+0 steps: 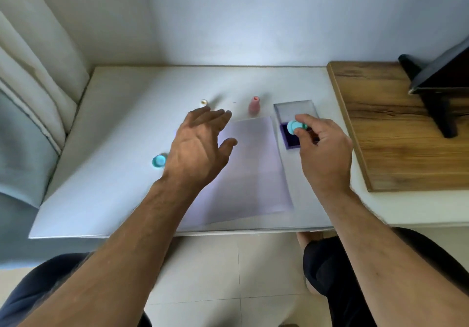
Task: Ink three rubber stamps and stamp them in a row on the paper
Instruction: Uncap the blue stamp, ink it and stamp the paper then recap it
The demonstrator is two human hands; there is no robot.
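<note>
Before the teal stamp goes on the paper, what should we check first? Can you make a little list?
1. Right hand grips the teal stamp: ok.
2. Stamp is over the open ink pad: ok.
3. Stamp face is inked: cannot tell, it faces away.
4. Paper is blank, with room for a row: ok.
5. Left hand is holding the paper steady: not ok, it hovers open above it.
6. Pink stamp and white stamp stand waiting: ok.
</note>
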